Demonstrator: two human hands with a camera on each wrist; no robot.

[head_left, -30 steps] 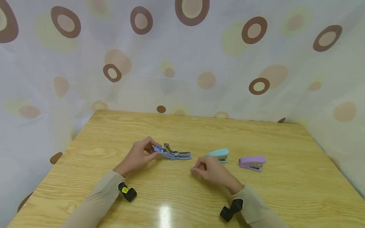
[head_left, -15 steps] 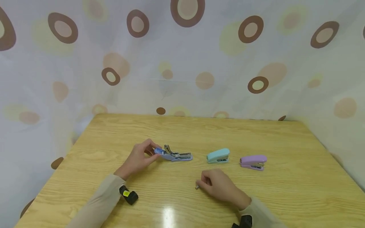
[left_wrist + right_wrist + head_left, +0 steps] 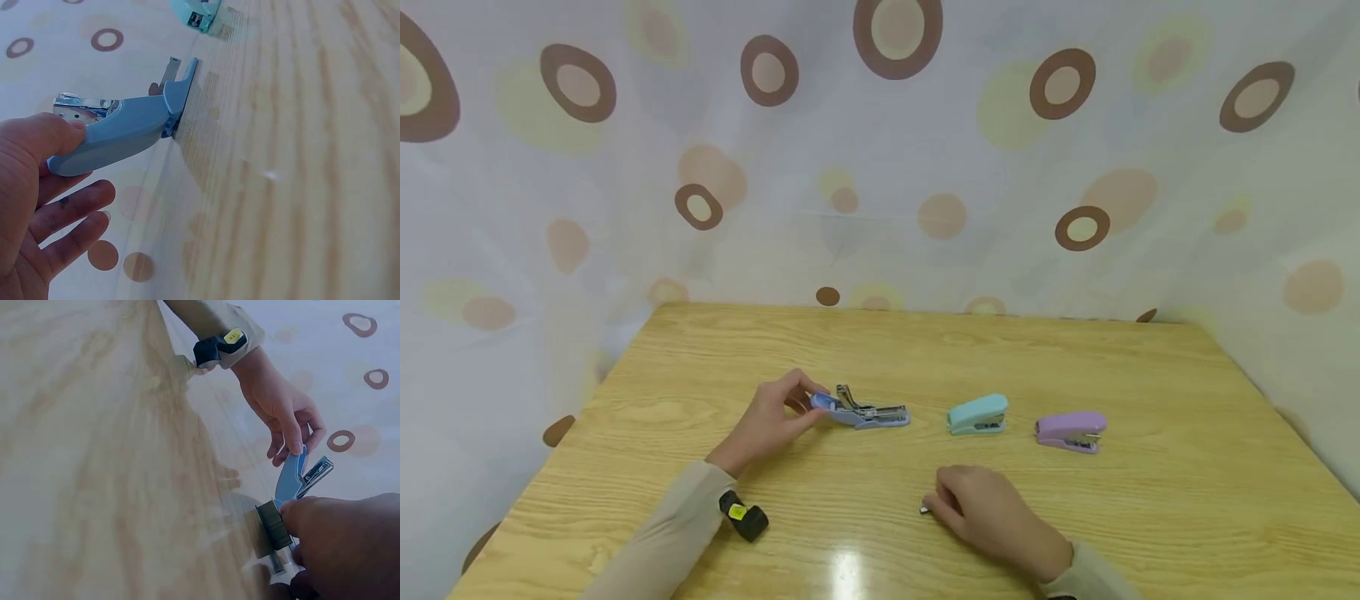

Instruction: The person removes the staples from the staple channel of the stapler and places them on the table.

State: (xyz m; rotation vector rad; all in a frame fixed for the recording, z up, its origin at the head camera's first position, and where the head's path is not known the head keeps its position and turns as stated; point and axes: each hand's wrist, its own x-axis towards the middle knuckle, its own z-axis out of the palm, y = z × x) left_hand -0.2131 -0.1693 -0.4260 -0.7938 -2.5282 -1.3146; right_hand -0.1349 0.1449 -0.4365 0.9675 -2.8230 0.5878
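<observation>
A blue stapler (image 3: 880, 419) lies opened out on the table, its top cover tipped back to the left and its metal magazine exposed. My left hand (image 3: 769, 429) pinches the end of that cover between thumb and fingers. In the left wrist view the thumb presses on the blue stapler (image 3: 131, 128), while other fingers extend below it. Nearer the front, my right hand (image 3: 992, 512) pinches a small strip of staples (image 3: 274, 526) between thumb and fingertips, apart from the stapler. Only a sliver of the staples (image 3: 925, 510) shows in the head view.
To the right of the blue stapler stand a mint-green stapler (image 3: 977, 414) and a purple stapler (image 3: 1070, 431), both with covers down. The wooden table (image 3: 760, 342) runs back to a patterned cloth (image 3: 880, 242).
My right hand has drawn back from beside the staplers towards the table's front, carrying the staples and uncovering the mint-green stapler. My left hand keeps its grip on the blue stapler.
</observation>
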